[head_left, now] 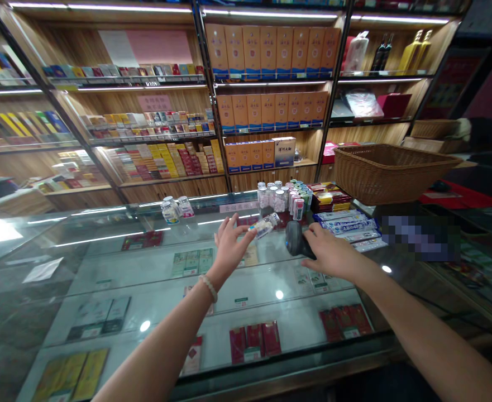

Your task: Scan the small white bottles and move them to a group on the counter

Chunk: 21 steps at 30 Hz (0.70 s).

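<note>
My left hand [232, 243], with a beaded bracelet on its wrist, pinches the end of a small clear bottle [266, 225] between thumb and forefinger. The bottle is tilted sideways, its cap end pointing right, and pale contents show through it. A dark handheld barcode scanner [296, 239] is gripped in my right hand [327, 251], its head facing left toward the bottle. Both hands are over the glass display counter [216, 332]. Just beyond stand several similar capped bottles [277, 198], and two or three more bottles [172, 211] are farther left.
Right of the scanner lie blue-and-white packs [346, 223] and red-and-yellow packs [328, 196]. A wicker basket [390, 173] stands behind them. Boxed goods show beneath the glass, including red packs [254, 340]. Lit wall shelves hold orange boxes [268, 53] and small cartons [162, 159].
</note>
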{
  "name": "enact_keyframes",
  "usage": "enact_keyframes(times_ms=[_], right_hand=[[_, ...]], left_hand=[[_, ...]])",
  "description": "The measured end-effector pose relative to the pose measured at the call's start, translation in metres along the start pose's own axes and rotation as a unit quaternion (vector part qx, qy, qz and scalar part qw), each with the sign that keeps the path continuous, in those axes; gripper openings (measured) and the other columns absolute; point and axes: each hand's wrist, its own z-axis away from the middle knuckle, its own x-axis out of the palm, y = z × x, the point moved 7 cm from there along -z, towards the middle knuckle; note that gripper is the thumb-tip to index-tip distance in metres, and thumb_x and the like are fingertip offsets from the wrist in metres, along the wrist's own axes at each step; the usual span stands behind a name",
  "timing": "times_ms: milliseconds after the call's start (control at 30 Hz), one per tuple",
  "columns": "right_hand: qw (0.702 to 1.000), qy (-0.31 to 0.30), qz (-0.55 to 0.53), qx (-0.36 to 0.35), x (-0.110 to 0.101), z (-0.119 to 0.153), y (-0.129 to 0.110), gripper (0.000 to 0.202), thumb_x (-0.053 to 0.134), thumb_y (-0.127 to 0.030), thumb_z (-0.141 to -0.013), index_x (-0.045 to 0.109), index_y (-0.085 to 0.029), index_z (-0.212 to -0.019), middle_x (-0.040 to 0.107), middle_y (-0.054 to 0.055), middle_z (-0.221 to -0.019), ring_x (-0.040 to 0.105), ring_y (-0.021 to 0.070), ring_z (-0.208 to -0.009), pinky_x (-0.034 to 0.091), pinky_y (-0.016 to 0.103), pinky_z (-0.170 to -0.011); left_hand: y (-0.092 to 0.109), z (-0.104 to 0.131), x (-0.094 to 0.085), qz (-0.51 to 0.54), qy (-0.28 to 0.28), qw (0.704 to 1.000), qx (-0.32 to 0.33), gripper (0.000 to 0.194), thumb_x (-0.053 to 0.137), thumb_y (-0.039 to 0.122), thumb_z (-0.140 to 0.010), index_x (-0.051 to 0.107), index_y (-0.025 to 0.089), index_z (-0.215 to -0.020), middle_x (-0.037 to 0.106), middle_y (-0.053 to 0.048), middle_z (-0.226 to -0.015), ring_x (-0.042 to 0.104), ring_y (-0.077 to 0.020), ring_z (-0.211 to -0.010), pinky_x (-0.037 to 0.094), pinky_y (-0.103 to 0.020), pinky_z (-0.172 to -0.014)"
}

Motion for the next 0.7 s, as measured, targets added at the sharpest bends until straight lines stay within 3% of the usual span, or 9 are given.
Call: enact_keyframes(times_ms=[167,400,567,700], right_hand=[[0.999,-0.023,0.022,0.015,0.006,-0.004,-0.003,0.034,0.060,-0.025,-0.086,0.053,-0.012,-0.117,0.053,0.018,-0.129,0.065,0.0321,-0.110,0.052,0.037,-0.075],[0.999,0.003,0.033,0.040,0.017,-0.013,-0.003,0.035,0.061,-0.023,-0.084,0.051,-0.013,-0.116,0.053,0.014,-0.123,0.067,0.0285,-0.103,0.046,0.032,-0.063],[0.995,0.074,0.005,0.059,0.007,-0.017,0.002,0.029,0.058,-0.024,-0.085,0.051,-0.015,-0.112,0.052,0.013,-0.122,0.066,0.0273,-0.100,0.044,0.031,-0.062],[0.973,0.187,-0.093,0.096,-0.017,-0.011,0.019,0.032,0.058,-0.033,-0.083,0.050,-0.019,-0.111,0.053,0.012,-0.120,0.065,0.0279,-0.094,0.048,0.034,-0.065]], left_hand=[[-0.002,-0.001,0.002,0.018,-0.011,1.000,-0.003,0.024,0.064,0.044,-0.091,0.079,0.027,-0.099,0.042,-0.005,-0.162,0.023,-0.0325,-0.155,0.013,-0.060,-0.126],[-0.001,0.000,0.002,0.024,-0.018,1.000,-0.004,0.026,0.062,0.045,-0.092,0.079,0.026,-0.100,0.041,-0.006,-0.163,0.022,-0.0322,-0.156,0.012,-0.060,-0.126],[-0.007,-0.001,-0.002,0.050,-0.004,0.999,-0.007,0.029,0.059,0.045,-0.093,0.079,0.025,-0.096,0.043,-0.006,-0.161,0.023,-0.0314,-0.155,0.015,-0.058,-0.126],[-0.017,-0.004,-0.005,0.110,0.032,0.993,-0.011,0.035,0.055,0.049,-0.094,0.079,0.025,-0.092,0.049,-0.005,-0.158,0.030,-0.0297,-0.153,0.020,-0.053,-0.126]])
